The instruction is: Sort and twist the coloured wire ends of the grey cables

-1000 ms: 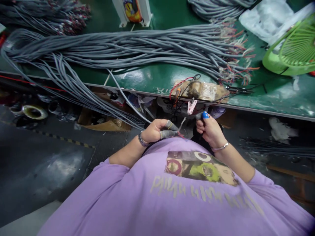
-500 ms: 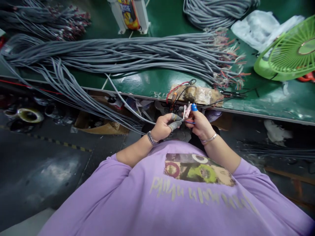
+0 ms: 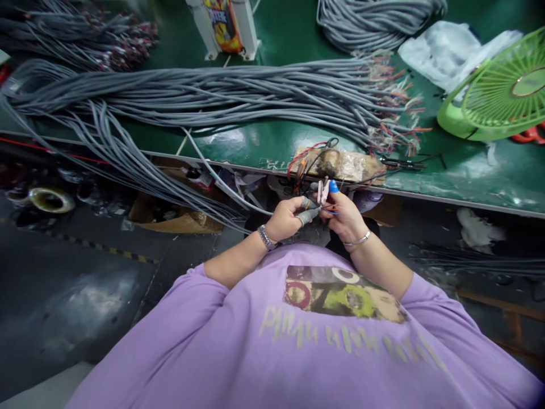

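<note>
My left hand point(image 3: 287, 218), with grey covers on finger and thumb, pinches the stripped end of a grey cable point(image 3: 242, 203). The cable runs back over the bench edge to the large bundle. Just right of its fingertips, my right hand point(image 3: 347, 216) has a blue-capped thumb and a grey-capped finger on either side of a small pink clip point(image 3: 323, 192); it is closed on the clip. Thin red and blue wires point(image 3: 331, 209) stick out at the right fingers. Whether the clip's jaws grip any wire is too small to tell.
A long grey cable bundle point(image 3: 204, 96) with frayed ends lies across the green bench point(image 3: 272, 142). At the bench edge sits a taped cardboard piece point(image 3: 349, 163) with dark leads. A green fan point(image 3: 502, 85) and white plastic bag point(image 3: 443, 48) stand right. Open cardboard box point(image 3: 179, 218) below.
My right hand has moved left and closed on the pink clip. The left hand has brought the cable end up and right to it. The view has shifted slightly.
</note>
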A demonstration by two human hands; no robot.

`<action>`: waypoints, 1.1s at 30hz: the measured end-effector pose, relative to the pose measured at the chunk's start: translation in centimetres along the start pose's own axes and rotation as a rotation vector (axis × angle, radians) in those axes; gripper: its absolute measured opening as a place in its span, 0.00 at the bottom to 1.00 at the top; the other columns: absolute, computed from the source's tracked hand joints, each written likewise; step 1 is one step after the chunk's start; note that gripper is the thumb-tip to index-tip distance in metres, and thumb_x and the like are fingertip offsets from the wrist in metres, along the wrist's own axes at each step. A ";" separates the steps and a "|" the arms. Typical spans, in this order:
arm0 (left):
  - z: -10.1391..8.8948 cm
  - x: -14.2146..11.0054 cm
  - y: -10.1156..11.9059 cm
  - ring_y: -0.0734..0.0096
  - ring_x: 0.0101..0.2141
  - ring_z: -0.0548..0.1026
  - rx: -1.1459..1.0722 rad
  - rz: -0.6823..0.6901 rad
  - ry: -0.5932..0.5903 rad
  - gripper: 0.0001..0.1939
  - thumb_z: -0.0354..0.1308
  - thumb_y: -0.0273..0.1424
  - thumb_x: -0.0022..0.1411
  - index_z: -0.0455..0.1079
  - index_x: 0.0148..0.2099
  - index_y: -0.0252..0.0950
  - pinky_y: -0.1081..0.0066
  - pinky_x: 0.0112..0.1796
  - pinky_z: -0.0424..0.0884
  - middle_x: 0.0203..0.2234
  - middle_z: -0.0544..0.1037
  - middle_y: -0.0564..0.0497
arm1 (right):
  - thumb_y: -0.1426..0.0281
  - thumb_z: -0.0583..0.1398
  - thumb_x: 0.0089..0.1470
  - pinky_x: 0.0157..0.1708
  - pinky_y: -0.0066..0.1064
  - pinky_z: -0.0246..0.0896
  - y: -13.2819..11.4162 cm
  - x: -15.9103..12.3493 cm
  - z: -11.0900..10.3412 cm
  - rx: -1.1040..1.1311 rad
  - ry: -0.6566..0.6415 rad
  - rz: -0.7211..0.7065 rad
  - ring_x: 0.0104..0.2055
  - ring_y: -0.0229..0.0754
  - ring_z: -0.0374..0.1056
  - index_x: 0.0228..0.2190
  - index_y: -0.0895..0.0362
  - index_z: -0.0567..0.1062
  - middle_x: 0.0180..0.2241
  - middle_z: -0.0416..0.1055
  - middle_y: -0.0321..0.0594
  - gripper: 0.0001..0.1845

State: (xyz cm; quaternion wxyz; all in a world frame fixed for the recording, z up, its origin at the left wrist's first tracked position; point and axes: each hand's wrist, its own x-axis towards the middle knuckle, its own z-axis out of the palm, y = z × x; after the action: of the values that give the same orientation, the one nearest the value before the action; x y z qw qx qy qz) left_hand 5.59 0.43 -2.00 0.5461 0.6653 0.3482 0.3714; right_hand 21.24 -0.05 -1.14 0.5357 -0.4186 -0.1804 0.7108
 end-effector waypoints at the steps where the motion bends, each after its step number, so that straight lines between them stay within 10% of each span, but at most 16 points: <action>1: 0.0 0.0 0.1 0.77 0.25 0.72 -0.003 0.000 -0.003 0.19 0.67 0.44 0.55 0.74 0.34 0.32 0.75 0.30 0.70 0.24 0.77 0.52 | 0.45 0.67 0.46 0.11 0.19 0.34 0.1 -0.1 0.0 0.017 -0.001 0.008 0.14 0.24 0.43 0.27 0.59 0.72 0.20 0.68 0.32 0.28; 17: -1.7 -5.4 1.4 0.74 0.27 0.77 0.138 0.061 0.010 0.10 0.64 0.35 0.60 0.78 0.37 0.32 0.75 0.30 0.73 0.28 0.82 0.47 | 0.42 0.60 0.53 0.12 0.19 0.27 0.3 -0.7 -2.5 0.084 -0.113 0.174 0.16 0.24 0.40 0.26 0.57 0.65 0.24 0.69 0.34 0.30; 33: -0.3 -1.4 0.5 0.75 0.28 0.75 0.022 0.072 0.093 0.15 0.66 0.41 0.57 0.76 0.37 0.33 0.73 0.33 0.74 0.28 0.80 0.50 | 0.41 0.62 0.50 0.13 0.22 0.30 -0.1 0.1 -0.8 -0.064 -0.072 0.013 0.14 0.25 0.43 0.26 0.58 0.70 0.20 0.67 0.33 0.30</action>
State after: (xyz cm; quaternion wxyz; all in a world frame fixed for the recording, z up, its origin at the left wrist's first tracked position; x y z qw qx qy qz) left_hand 4.70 -0.72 -1.64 0.5083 0.6652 0.3533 0.4175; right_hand 21.91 -0.06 -1.62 0.5108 -0.4107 -0.2194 0.7227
